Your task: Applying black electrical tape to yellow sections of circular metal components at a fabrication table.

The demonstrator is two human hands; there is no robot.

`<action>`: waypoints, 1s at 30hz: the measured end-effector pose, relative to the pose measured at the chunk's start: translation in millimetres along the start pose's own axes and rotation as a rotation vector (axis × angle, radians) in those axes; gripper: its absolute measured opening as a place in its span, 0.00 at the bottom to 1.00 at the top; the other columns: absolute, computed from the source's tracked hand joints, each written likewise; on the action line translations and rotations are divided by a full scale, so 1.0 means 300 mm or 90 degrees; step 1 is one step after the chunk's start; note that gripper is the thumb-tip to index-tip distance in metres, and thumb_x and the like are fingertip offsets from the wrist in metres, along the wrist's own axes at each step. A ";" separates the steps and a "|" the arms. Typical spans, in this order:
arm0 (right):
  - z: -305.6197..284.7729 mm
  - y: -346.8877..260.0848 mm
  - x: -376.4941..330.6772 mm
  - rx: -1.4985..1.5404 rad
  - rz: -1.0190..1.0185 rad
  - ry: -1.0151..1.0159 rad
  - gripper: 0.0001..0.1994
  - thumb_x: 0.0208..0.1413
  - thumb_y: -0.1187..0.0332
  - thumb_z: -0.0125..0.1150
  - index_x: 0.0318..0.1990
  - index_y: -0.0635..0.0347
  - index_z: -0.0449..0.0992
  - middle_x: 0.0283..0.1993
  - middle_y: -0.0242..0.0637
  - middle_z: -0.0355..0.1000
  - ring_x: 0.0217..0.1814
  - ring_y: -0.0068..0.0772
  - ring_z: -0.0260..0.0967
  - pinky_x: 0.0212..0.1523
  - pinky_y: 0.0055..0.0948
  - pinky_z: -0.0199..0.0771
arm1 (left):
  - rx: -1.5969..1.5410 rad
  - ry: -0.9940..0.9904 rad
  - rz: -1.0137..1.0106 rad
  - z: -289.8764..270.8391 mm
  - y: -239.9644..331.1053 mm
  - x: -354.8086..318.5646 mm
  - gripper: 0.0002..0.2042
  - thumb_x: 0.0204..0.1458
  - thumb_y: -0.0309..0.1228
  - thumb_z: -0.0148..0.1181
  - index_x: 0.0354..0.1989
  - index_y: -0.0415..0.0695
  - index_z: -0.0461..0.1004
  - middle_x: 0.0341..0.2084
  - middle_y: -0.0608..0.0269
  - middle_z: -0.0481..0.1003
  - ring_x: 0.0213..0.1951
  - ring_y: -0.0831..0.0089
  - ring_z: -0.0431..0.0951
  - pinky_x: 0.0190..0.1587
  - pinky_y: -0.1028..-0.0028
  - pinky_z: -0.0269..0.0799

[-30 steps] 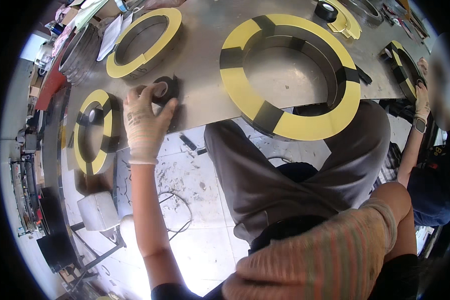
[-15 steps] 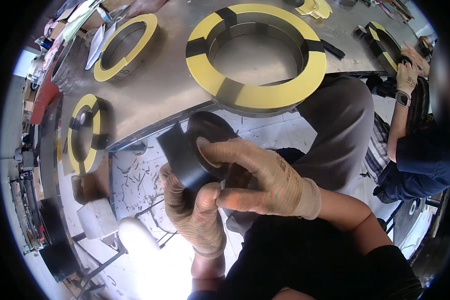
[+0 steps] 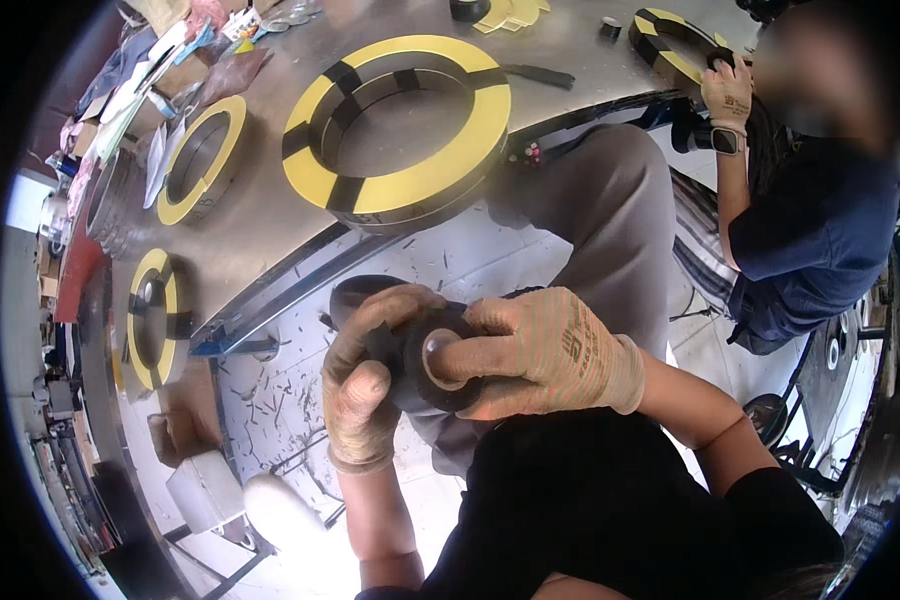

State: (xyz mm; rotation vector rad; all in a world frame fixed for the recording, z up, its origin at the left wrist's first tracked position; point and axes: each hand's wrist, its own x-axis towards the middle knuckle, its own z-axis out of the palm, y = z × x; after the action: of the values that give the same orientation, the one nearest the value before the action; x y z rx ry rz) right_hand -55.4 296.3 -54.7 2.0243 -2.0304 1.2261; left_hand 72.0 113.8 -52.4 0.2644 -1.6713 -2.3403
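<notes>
Both my gloved hands grip a roll of black tape (image 3: pixel 432 362) in front of my chest, below the table edge. My left hand (image 3: pixel 365 385) wraps its left side, thumb up. My right hand (image 3: pixel 535 350) covers the right side, with a bare fingertip poking through the glove onto the roll's face. On the metal table (image 3: pixel 260 225) lies a large ring (image 3: pixel 400 130) wrapped in yellow tape with black bands.
Two smaller yellow-and-black rings (image 3: pixel 202 160) (image 3: pixel 155 318) lie left on the table, another (image 3: pixel 675 45) at the far right by a co-worker's gloved hand (image 3: pixel 728 92). That person sits at right. A white stool (image 3: pixel 205 490) and floor debris below.
My left hand left the table edge, carrying the black tape roll down toward my chest. My right hand joined it, and both now hold the roll closer together.
</notes>
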 end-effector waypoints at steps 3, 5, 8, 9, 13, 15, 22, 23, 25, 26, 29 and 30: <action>0.018 -0.005 -0.043 -0.033 0.022 0.030 0.24 0.47 0.48 0.70 0.51 0.40 0.77 0.36 0.34 0.69 0.29 0.42 0.73 0.28 0.37 0.73 | -0.051 -0.026 0.039 0.031 -0.014 0.000 0.30 0.44 0.47 0.75 0.49 0.35 0.78 0.51 0.49 0.76 0.55 0.57 0.76 0.62 0.60 0.70; 0.029 -0.011 -0.068 -0.039 0.044 0.029 0.23 0.47 0.48 0.70 0.51 0.41 0.76 0.36 0.34 0.69 0.30 0.42 0.73 0.28 0.36 0.73 | -0.061 -0.023 0.046 0.053 -0.008 -0.003 0.26 0.45 0.41 0.76 0.47 0.34 0.79 0.50 0.49 0.77 0.53 0.57 0.77 0.61 0.61 0.71; 0.069 0.012 -0.104 -0.055 -0.008 0.077 0.22 0.48 0.49 0.70 0.51 0.40 0.75 0.36 0.32 0.69 0.30 0.42 0.73 0.28 0.35 0.73 | -0.114 0.054 -0.011 0.072 -0.002 0.003 0.19 0.46 0.34 0.75 0.43 0.34 0.81 0.46 0.49 0.79 0.49 0.60 0.79 0.56 0.64 0.74; 0.072 0.017 -0.094 -0.065 -0.080 0.125 0.22 0.49 0.50 0.69 0.51 0.39 0.75 0.35 0.32 0.69 0.29 0.41 0.73 0.28 0.35 0.73 | -0.062 0.101 0.008 0.077 -0.006 0.002 0.17 0.47 0.34 0.75 0.40 0.34 0.82 0.43 0.50 0.80 0.47 0.61 0.80 0.54 0.66 0.75; -0.028 0.024 -0.051 0.035 0.090 -0.100 0.15 0.51 0.50 0.68 0.40 0.43 0.75 0.36 0.30 0.70 0.29 0.39 0.73 0.26 0.36 0.70 | 0.112 0.058 0.083 0.101 0.020 0.048 0.13 0.47 0.31 0.74 0.37 0.36 0.83 0.35 0.53 0.83 0.43 0.64 0.81 0.50 0.69 0.75; -0.017 0.082 -0.049 0.058 0.095 -0.021 0.15 0.49 0.52 0.71 0.39 0.45 0.75 0.36 0.32 0.72 0.29 0.39 0.74 0.27 0.36 0.71 | 0.189 0.113 0.137 0.133 0.032 0.095 0.11 0.47 0.29 0.74 0.37 0.36 0.84 0.34 0.53 0.83 0.43 0.63 0.82 0.51 0.68 0.75; 0.109 0.068 -0.031 0.104 0.139 0.206 0.27 0.50 0.56 0.75 0.53 0.63 0.77 0.34 0.39 0.78 0.27 0.28 0.76 0.31 0.24 0.73 | 0.346 0.238 0.362 0.133 -0.011 0.347 0.11 0.45 0.25 0.73 0.38 0.39 0.85 0.39 0.56 0.82 0.55 0.59 0.76 0.61 0.64 0.69; 0.057 0.037 -0.009 0.470 0.551 0.084 0.27 0.54 0.55 0.73 0.52 0.68 0.76 0.28 0.38 0.73 0.25 0.22 0.72 0.29 0.24 0.72 | 0.367 0.244 0.380 0.118 -0.021 0.373 0.11 0.45 0.24 0.73 0.38 0.39 0.85 0.41 0.57 0.82 0.58 0.59 0.74 0.63 0.64 0.67; 0.055 0.065 0.009 0.532 0.611 0.079 0.27 0.55 0.55 0.72 0.53 0.69 0.75 0.27 0.37 0.72 0.25 0.19 0.71 0.29 0.24 0.71 | 0.454 0.224 0.380 0.099 -0.043 0.428 0.11 0.45 0.24 0.73 0.39 0.39 0.85 0.43 0.57 0.81 0.60 0.59 0.73 0.64 0.64 0.65; 0.058 0.079 0.014 0.592 0.663 0.071 0.27 0.57 0.55 0.71 0.55 0.69 0.74 0.26 0.37 0.71 0.26 0.17 0.71 0.29 0.24 0.71 | 0.541 0.207 0.386 0.086 -0.054 0.446 0.10 0.46 0.23 0.72 0.39 0.39 0.85 0.44 0.58 0.81 0.61 0.59 0.71 0.66 0.64 0.63; 0.100 0.123 -0.010 0.446 0.540 0.103 0.29 0.58 0.54 0.69 0.57 0.69 0.73 0.26 0.36 0.72 0.26 0.17 0.69 0.29 0.23 0.71 | 0.571 0.226 0.314 0.076 -0.075 0.468 0.09 0.48 0.27 0.72 0.39 0.40 0.85 0.50 0.57 0.78 0.62 0.60 0.68 0.66 0.63 0.62; 0.101 0.132 -0.015 0.453 0.545 0.100 0.29 0.58 0.54 0.69 0.57 0.69 0.73 0.26 0.36 0.72 0.26 0.17 0.69 0.29 0.23 0.71 | 0.548 0.260 0.267 0.080 -0.070 0.468 0.09 0.48 0.29 0.73 0.38 0.41 0.85 0.52 0.56 0.77 0.62 0.60 0.68 0.65 0.63 0.62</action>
State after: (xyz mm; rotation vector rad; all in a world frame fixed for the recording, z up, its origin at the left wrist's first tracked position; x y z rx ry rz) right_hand -73.5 278.1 -97.7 1.0382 -2.7264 2.4237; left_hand -70.7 98.7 -64.5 0.4485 -2.1345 -1.0857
